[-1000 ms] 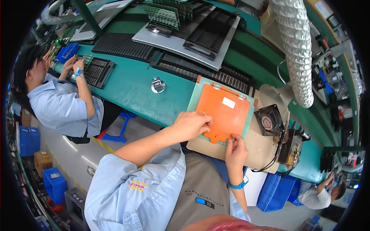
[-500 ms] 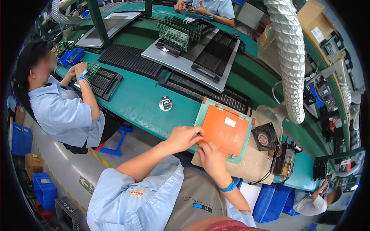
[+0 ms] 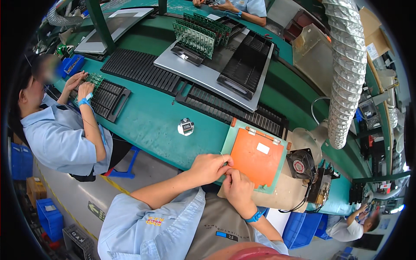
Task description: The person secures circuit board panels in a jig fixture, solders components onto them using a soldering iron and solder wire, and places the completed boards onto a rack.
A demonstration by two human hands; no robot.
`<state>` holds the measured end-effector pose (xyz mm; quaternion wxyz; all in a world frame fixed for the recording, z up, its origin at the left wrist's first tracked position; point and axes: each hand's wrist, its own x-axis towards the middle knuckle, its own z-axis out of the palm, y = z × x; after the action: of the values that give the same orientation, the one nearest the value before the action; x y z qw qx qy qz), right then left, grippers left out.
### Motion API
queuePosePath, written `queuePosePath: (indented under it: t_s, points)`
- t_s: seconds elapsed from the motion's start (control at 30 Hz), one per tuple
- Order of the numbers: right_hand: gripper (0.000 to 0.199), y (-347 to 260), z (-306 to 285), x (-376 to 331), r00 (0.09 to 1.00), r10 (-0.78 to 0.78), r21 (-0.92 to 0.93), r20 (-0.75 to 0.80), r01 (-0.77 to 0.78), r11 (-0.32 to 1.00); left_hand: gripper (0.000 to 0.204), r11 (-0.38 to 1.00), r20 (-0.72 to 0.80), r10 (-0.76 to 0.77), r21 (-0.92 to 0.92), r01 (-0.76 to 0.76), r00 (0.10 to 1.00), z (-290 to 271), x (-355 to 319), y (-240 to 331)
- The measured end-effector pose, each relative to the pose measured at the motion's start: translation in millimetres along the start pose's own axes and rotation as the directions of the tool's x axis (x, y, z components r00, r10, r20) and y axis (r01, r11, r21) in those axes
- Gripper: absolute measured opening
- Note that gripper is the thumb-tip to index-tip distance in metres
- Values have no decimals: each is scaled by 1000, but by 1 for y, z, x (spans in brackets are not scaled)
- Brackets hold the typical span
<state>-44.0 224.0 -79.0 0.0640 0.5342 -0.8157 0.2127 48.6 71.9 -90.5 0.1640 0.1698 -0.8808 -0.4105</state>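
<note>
My left hand (image 3: 209, 168) and my right hand (image 3: 239, 188) meet at the near left edge of a flat fixture. Both have thumb and fingers pinched together, and whatever lies between the fingertips is too small or hidden to name. The fixture has a pale green base (image 3: 276, 175) and an orange hinged lid (image 3: 252, 161), which lies down flat. On the lid is a white label (image 3: 262, 148). A blue wrist band (image 3: 255, 216) circles my right wrist. Farther left on the bench sits a small round metal counter (image 3: 186, 126).
A small black fan (image 3: 301, 164) with cables stands right of the fixture. A silver duct (image 3: 346, 73) hangs above it. Black slotted racks (image 3: 141, 68) and a grey plate (image 3: 167, 60) bearing upright green circuit boards (image 3: 195, 38) lie behind. A co-worker (image 3: 65, 130) handles boards at left.
The view has shifted slightly. My hands remain pinched together at the fixture's edge, with fingers only slightly moved. The co-worker at left has moved both hands over the board.
</note>
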Motion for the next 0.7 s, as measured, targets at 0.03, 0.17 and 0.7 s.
queuePosePath:
  t_s: [0.03,0.17,0.7]
  points:
    - [15,0,1,1,1000,2,11,-8,-2,1000,12,1000,-4,0,0,0,1000,-1,1,1]
    - [14,-1,1,2,999,-2,45,-42,4,999,12,1000,-26,4,8,-4,1000,-3,0,4]
    - [19,10,-7,-11,995,102,235,6,-101,967,15,999,-23,-36,17,36,999,4,-6,5]
